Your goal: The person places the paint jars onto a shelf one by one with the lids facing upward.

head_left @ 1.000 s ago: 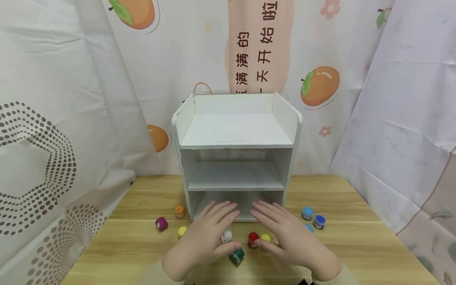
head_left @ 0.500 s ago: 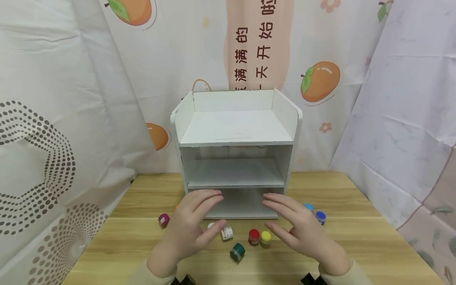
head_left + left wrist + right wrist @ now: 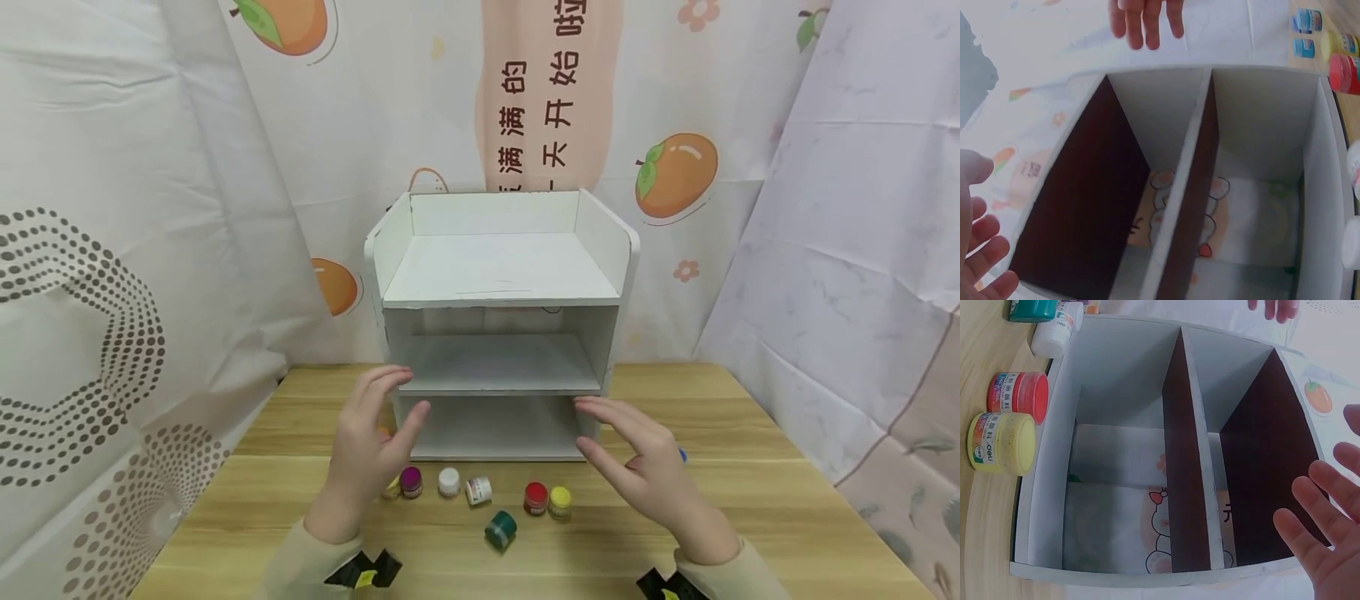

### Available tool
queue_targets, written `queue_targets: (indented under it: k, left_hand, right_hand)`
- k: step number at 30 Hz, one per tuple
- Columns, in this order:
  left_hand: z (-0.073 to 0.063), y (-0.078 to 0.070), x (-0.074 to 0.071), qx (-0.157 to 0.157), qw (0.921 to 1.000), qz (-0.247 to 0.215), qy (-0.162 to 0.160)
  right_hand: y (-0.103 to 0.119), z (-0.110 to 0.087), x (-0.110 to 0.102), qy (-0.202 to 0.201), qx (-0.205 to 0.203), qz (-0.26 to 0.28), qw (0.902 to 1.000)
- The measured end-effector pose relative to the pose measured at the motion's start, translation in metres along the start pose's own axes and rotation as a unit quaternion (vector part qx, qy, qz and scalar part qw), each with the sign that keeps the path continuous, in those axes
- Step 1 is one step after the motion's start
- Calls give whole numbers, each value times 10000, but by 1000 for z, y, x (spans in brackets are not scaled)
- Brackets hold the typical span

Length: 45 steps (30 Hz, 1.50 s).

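My left hand (image 3: 367, 458) is raised at the left front of a small white shelf unit (image 3: 498, 275), fingers spread and relaxed, holding nothing. On the other side, my right hand (image 3: 648, 471) is held up with thumb apart from its fingers, also holding nothing. Between the hands on the table stand a purple jar (image 3: 410, 482), a white jar (image 3: 448, 482), a red jar (image 3: 536, 497) and a yellow jar (image 3: 559, 502). A white labelled jar (image 3: 478, 491) and a teal jar (image 3: 500, 530) lie tipped. The left hand partly hides another yellow jar (image 3: 391, 490).
The wooden table (image 3: 465, 571) carries everything. Behind my right hand a blue jar (image 3: 682, 455) barely shows; the right wrist view shows the open shelf compartments (image 3: 1122, 381). A printed curtain (image 3: 675, 83) hangs behind and at both sides.
Both hands have moved apart, the left one leftward and upward, the right one slightly rightward. Jars between them have come into view, while jars at the sides are now covered by the hands.
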<state>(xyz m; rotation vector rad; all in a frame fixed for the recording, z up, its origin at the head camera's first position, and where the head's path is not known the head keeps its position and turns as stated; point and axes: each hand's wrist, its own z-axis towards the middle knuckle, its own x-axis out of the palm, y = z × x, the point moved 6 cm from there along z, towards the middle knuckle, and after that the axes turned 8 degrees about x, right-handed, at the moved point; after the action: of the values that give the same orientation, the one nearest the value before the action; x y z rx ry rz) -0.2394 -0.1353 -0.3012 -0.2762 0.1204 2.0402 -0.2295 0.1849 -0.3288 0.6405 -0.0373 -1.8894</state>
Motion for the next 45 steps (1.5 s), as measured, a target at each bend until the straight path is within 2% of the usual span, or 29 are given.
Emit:
queue_targets:
  k: [3,6,9,13,17,20,25,28,34,40,45]
  left_hand:
    - [-5,11,1,-274,9996,-7,-76]
    - [-11,21,2,-526,9985,-2,-148]
    - [-16,29,3,-767,9967,-29,-263]
    - [-23,41,5,-1292,9909,-132,-339]
    - [-34,56,8,-2056,9773,-374,-347]
    - [-41,66,12,-2614,9631,-569,-299]
    - [-49,79,19,-3217,9427,-870,-173]
    - [-50,84,22,-3335,9385,-883,-159]
    - [-47,91,24,-3403,9379,-653,-150]
    - [-46,98,24,-3710,9275,-423,-188]
    - [-49,100,23,-3885,9203,-419,-185]
  right_hand:
    - [-5,-1,-1,28,253,72,9996]
    - [-10,-3,-1,170,710,280,9969]
    - [-16,-5,-1,275,1259,443,9907]
    - [-25,-7,-3,275,1922,498,9797]
    - [-35,-10,-2,386,2532,729,9639]
    - [-43,-15,0,557,2907,910,9508]
    - [-55,-20,3,739,3276,1202,9342]
    - [-60,-22,4,807,3383,1307,9284]
    - [-68,-21,0,766,3462,1358,9251]
    - [-75,-24,-4,762,3647,1351,9181]
    - [-83,-27,-9,703,3743,1379,9143]
